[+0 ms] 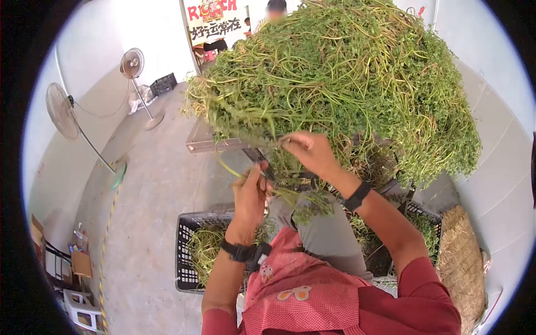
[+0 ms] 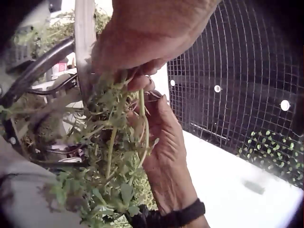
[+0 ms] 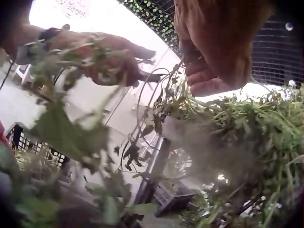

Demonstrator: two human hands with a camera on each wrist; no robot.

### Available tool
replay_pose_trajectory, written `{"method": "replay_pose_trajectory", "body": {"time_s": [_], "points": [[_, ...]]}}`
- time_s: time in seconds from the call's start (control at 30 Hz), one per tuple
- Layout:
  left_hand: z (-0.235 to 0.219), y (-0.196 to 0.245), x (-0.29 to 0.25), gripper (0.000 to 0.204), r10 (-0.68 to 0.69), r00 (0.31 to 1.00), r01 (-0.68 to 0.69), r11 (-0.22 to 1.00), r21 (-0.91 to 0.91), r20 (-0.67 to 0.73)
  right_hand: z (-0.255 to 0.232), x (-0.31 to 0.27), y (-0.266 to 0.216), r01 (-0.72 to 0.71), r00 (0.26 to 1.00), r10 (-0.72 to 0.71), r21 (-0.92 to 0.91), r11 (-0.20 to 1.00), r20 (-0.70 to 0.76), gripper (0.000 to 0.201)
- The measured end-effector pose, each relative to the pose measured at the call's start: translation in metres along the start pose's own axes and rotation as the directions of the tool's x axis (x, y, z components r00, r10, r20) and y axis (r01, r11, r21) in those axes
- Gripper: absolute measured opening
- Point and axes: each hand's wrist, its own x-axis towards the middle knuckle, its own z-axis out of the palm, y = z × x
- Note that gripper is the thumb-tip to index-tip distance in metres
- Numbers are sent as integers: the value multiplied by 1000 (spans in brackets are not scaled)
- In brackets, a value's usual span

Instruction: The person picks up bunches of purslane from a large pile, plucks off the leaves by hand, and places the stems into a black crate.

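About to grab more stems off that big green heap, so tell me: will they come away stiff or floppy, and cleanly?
Probably floppy: the stems in the left hand droop past the fingers. Likely light, as the right hand lifts a sprig by pinch alone. In the heap strands look tangled, so expect neighbours dragging along.

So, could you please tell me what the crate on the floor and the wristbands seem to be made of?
Crate: looks like moulded black plastic, matte, with an open grid wall. Wristbands: probably black rubber or fabric straps; too small to tell which.

Your right hand [image 3: 213, 52] pinches a thin leafy stem [image 3: 159, 102] above the green pile [image 3: 256, 128]. Your left hand [image 3: 102, 59] grips blurred leaves [image 3: 66, 133] opposite.
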Motion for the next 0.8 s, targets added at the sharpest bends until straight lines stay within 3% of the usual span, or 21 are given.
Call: {"method": "replay_pose_trajectory", "body": {"time_s": [0.13, 0.2, 0.27, 0.33, 0.37, 0.4, 0.47, 0.53, 0.6, 0.63, 0.73, 0.77, 0.8], "points": [[13, 5, 35, 18, -49, 998, 47, 997, -63, -30, 11, -6, -1, 71, 996, -73, 50, 996, 42, 20], [16, 2, 51, 15, -62, 997, 60, 997, -56, -38, 13, 2, 5, 280, 958, -276, -39, 959, 76, 20], [11, -1, 57, 12, -67, 996, 64, 997, -54, -55, 6, 7, 8, 213, 968, -204, -51, 976, 143, 28], [8, -4, 58, 11, -96, 982, 83, 993, -84, -166, -2, 22, 5, 348, 932, -362, -339, 874, 23, 38], [6, -6, 56, 11, -97, 980, 82, 993, -87, -175, -7, 28, 0, 336, 940, -323, -447, 829, 108, 49], [5, -6, 54, 11, -93, 981, 81, 994, -72, -173, -2, 35, 1, 339, 939, -324, -442, 830, 113, 49], [7, -4, 49, 12, -81, 983, 73, 996, -52, -167, 11, 50, 3, 487, 868, -421, -615, 620, 263, 57], [6, -1, 38, 17, -86, 970, 86, 996, -10, -226, 21, 63, 23, 515, 856, -386, -623, 589, 344, 60], [-9, -6, 27, 21, -57, 972, 64, 998, 22, -230, 27, 74, 35, 445, 893, -183, -745, 497, 412, 55], [-15, -5, 17, 23, -41, 983, 65, 990, 125, -181, 30, 79, 38, 380, 920, -111, -792, 478, 375, 48], [-18, -1, -19, 23, -43, 996, 67, 940, 334, -78, 34, 89, 45, 322, 945, -84, -853, 411, 316, 44], [-16, 2, -33, 22, -59, 998, 61, 898, 436, -19, 36, 90, 52, 303, 953, -148, -831, 466, 265, 42], [-11, 3, -50, 22, -68, 990, 10, 911, 413, 125, 37, 92, 54, 299, 954, -142, -831, 469, 262, 42]]}}
